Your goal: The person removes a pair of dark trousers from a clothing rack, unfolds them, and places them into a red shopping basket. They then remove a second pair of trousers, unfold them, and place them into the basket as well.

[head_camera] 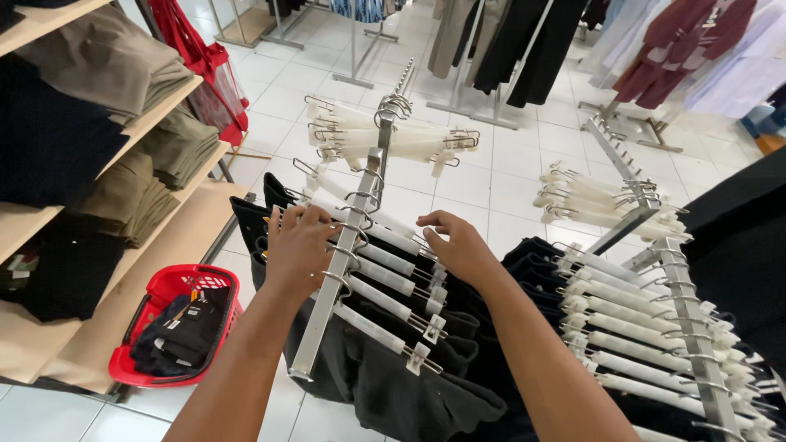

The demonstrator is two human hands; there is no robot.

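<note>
My left hand [296, 245] rests on a white clip hanger [385, 260] at the left side of a sloped metal rack arm [344, 245]. My right hand [457, 244] touches the same row of hangers on the arm's right side, fingers curled over the clips. Several white hangers below carry black garments [393, 368]. Higher up the arm hang several bare white clip hangers [393, 135].
A red shopping basket [176, 323] with dark clothes sits on the floor at left. Wooden shelves [176, 237] at left hold folded khaki and black garments. A second rack arm [679, 319] with hangers and black clothes stands at right. Clothing rails stand at the back on white tile.
</note>
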